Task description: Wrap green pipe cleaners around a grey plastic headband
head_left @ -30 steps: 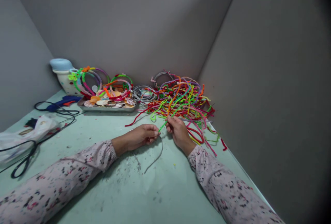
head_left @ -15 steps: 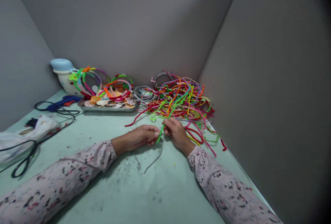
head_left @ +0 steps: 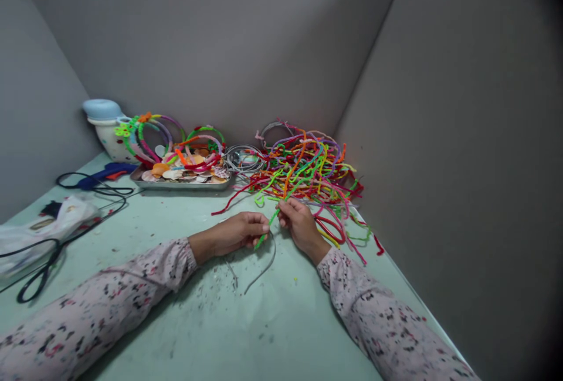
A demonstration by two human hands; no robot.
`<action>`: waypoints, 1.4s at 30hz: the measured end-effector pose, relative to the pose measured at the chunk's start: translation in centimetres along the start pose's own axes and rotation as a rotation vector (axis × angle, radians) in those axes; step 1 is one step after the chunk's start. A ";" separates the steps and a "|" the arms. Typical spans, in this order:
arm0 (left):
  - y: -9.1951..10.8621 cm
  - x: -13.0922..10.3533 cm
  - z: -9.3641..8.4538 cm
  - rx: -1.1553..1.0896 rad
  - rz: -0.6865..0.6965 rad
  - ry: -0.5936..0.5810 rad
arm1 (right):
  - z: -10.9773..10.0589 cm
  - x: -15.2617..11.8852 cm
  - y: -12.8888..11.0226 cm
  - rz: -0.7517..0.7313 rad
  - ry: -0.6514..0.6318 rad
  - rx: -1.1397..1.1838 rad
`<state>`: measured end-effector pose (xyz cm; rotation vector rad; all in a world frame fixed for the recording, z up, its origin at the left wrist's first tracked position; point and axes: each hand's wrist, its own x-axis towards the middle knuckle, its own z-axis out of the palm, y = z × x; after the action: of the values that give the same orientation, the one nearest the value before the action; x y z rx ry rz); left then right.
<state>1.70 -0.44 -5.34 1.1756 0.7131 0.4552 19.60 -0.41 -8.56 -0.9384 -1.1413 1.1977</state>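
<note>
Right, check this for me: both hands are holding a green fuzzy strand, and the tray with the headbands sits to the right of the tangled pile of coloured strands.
One thing is wrong: in the head view, the tray sits to the left of the tangled pile. The left hand and right hand do hold the green fuzzy strand.

Item 1: chenille stem [head_left: 273, 215], bright green, fuzzy, slender. Nearly straight, slanting; pinched by left hand [head_left: 240, 230] and right hand [head_left: 303, 225], a short end projecting below the left fingers. Lies in front of the multicoloured heap [head_left: 314, 170]; far end indistinguishable against it. Item 2: wire [head_left: 266, 272], thin, grey, bowed. Upper end at the left fingers, attachment unclear; in front and left of the heap.
</note>
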 end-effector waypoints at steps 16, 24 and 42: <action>0.3 -0.4 0.5 -0.016 -0.008 -0.020 | 0.4 -0.5 -0.5 0.057 -0.160 -0.038; -0.2 -0.2 0.3 0.052 -0.038 0.007 | 0.0 -0.1 -0.2 0.042 -0.025 0.052; 0.2 -0.7 0.8 0.095 -0.049 -0.061 | -0.1 0.0 0.1 0.031 -0.035 0.005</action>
<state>1.79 -1.36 -4.75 1.2525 0.7159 0.3461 19.65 -0.37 -8.62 -0.9376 -1.1547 1.2451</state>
